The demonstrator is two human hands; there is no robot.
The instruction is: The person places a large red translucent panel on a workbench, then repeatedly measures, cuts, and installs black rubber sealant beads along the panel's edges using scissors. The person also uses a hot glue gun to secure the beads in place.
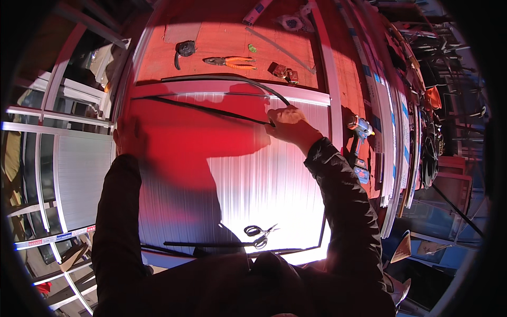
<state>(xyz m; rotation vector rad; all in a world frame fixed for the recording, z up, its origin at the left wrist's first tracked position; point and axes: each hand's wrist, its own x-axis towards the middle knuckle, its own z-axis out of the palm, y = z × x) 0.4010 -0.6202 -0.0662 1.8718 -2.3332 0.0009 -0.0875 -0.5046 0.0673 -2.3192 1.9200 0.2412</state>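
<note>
Watching remotely, I judge the work unfinished: my right hand grips a black strip that lies loose over the panel's far end, seemingly unfitted, while I cannot tell my shadowed left hand's state.

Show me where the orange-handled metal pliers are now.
In the head view, the orange-handled pliers lie upper centre on the reddish board, beyond the ribbed white panel and up-left of the right hand.
</note>
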